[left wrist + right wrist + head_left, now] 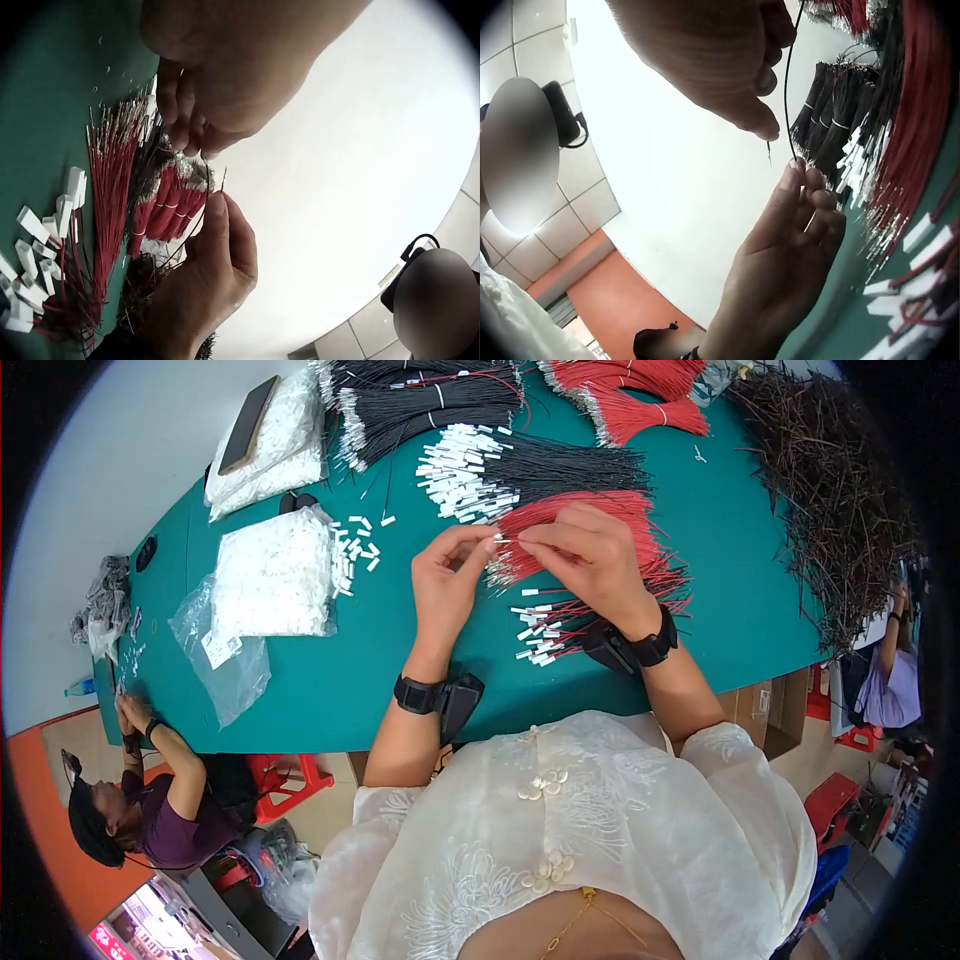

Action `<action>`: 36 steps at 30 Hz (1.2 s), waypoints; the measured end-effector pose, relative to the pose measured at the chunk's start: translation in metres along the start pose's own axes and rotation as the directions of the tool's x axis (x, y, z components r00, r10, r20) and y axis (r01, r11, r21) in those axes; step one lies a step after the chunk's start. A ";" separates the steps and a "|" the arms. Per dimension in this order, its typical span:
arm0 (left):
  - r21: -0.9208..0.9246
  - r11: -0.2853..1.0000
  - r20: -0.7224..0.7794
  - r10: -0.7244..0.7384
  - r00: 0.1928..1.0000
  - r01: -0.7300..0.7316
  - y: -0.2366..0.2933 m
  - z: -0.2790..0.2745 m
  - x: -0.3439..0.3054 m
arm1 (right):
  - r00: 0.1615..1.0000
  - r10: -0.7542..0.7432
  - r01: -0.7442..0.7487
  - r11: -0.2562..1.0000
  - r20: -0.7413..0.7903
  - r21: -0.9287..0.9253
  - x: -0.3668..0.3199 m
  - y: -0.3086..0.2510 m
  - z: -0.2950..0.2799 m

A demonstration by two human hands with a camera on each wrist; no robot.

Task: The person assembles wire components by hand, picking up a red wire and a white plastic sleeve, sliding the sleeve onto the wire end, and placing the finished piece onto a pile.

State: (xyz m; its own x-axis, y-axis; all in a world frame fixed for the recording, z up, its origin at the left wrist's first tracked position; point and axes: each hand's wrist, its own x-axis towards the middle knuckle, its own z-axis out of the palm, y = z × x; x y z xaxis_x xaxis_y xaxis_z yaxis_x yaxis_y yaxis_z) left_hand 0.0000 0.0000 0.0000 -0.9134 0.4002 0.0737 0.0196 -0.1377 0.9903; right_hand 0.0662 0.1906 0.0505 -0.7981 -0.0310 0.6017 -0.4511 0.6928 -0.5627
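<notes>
My left hand (445, 575) and right hand (603, 565) meet fingertip to fingertip above the wire bundles. Between left thumb and finger I pinch the end of a black wire (786, 90); a speck of white shows at these fingertips in the head view. From there the black wire bows across to my right hand and passes behind its fingers. My right thumb and forefinger pinch a second, short-showing wire end (223, 178) with a thin metal tip, pointing toward the left fingertips. Beneath the hands lie loose red wires (575, 510) with bare metal ends.
White-ended black wires (560, 465) lie beyond the red ones; red-and-black wires with white connectors (545, 635) lie nearer. A bag of white connectors (275, 575) stands left, loose connectors (355, 550) beside it. A dark wire heap (840, 500) covers the right. Another person (165, 800) sits left.
</notes>
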 end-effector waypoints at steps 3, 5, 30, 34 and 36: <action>0.007 1.000 -0.005 0.028 1.000 -0.028 0.001 0.000 0.001 | 0.998 -0.048 0.047 0.998 -0.029 -0.051 0.003 0.001 0.000; 0.015 0.999 -0.005 0.031 0.999 -0.031 0.000 0.000 0.000 | 0.998 -0.057 0.055 0.996 -0.025 -0.067 0.002 0.002 0.000; 0.075 0.994 0.016 0.079 0.997 -0.080 0.001 0.002 0.000 | 1.000 0.005 -0.005 0.999 0.008 -0.042 0.004 0.003 -0.002; 0.090 0.992 0.022 0.088 0.996 -0.090 0.001 0.002 0.000 | 1.000 0.005 -0.004 0.999 0.020 -0.035 0.004 0.003 -0.003; 0.097 0.991 0.023 0.092 0.995 -0.094 0.001 0.002 0.000 | 1.000 0.003 -0.002 0.999 0.024 -0.034 0.004 0.004 -0.003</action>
State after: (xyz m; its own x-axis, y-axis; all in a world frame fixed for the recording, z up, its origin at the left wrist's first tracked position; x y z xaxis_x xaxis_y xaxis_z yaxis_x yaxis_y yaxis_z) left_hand 0.0005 0.0018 0.0013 -0.8981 0.4066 0.1677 0.1448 -0.0866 0.9857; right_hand 0.0626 0.1952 0.0523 -0.8086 -0.0461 0.5866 -0.4357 0.7168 -0.5443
